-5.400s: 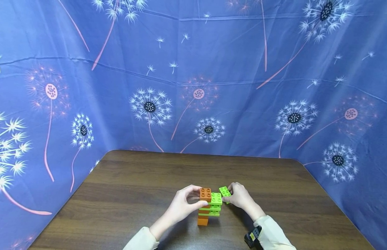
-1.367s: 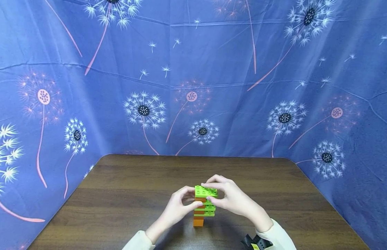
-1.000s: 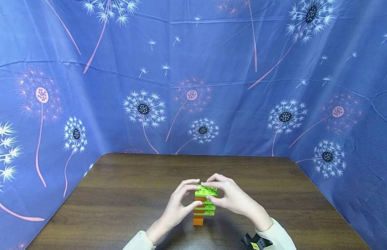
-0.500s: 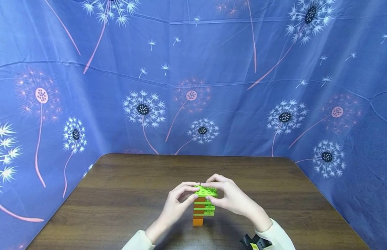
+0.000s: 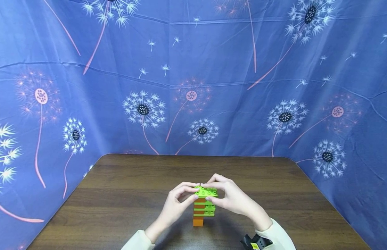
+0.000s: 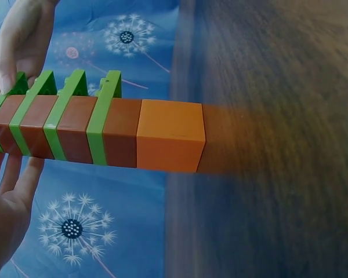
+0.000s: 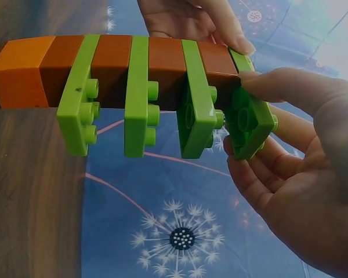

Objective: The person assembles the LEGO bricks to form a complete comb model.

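Note:
A tower of toy building bricks stands upright on the table. An orange brick forms its base, and brown bricks alternate above with flat green plates that overhang to the right. The topmost green plate lies across the tower's top. My left hand pinches its left end, thumb at the front and fingers over the top. My right hand pinches the overhanging right end between thumb and fingers, plainest in the right wrist view. The fingers hide some of its studs.
The brown wooden table extends around the tower. A blue dandelion-printed cloth hangs behind and beside it. On my right wrist sits a black device, low over the table.
My right hand has brought the green plate from the tower's right onto its top, covering the uppermost brown brick. My left thumb has since risen to the plate. The last half second shows almost no motion.

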The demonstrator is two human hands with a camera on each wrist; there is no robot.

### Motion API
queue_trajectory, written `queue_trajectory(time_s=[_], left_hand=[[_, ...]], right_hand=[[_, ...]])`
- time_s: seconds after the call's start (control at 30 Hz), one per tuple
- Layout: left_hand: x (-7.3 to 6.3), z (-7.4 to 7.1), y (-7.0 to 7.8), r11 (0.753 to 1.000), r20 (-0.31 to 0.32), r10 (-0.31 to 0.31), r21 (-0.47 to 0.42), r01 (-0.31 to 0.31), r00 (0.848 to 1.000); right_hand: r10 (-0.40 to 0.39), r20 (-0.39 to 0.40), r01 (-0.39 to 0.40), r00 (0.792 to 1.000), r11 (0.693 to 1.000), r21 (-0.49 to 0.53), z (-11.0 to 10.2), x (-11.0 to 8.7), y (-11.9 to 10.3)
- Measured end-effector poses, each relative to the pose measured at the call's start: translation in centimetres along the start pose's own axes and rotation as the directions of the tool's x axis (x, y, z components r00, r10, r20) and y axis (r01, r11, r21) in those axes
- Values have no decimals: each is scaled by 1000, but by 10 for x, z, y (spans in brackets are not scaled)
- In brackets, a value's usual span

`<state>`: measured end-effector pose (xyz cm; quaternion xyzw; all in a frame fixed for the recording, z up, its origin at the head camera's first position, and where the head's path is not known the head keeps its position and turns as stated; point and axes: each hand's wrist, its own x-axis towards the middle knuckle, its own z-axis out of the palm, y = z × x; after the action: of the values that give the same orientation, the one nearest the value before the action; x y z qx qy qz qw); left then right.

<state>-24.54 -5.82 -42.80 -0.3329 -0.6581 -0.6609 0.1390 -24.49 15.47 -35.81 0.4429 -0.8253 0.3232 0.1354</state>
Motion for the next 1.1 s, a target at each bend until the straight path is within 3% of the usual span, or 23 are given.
queue_trajectory(time_s=[0.33,0.47,0.7,0.9,1.1], left_hand=[[-1,1,0,999,-8,-7,-34,6,1000],[-2,1,-3,999,-3,27,-41,-27,1000],[-3,4,-4,996,-17,-11,-93,9,1000],[-3,6,-3,996,-26,33,-81,-35,999],[-6,7,-4,994,-32,32,-102,-35,999]], right_hand=[[33,7,-33,999,999,34,0,-1,3],[31,-2,-31,1000,998,47,2,-2,4],[9,-24,-8,1000,998,56,1,-2,5],[32,-27,-31,999,998,56,1,-2,4],[18,-38,-15,999,998,59,4,-5,6]])
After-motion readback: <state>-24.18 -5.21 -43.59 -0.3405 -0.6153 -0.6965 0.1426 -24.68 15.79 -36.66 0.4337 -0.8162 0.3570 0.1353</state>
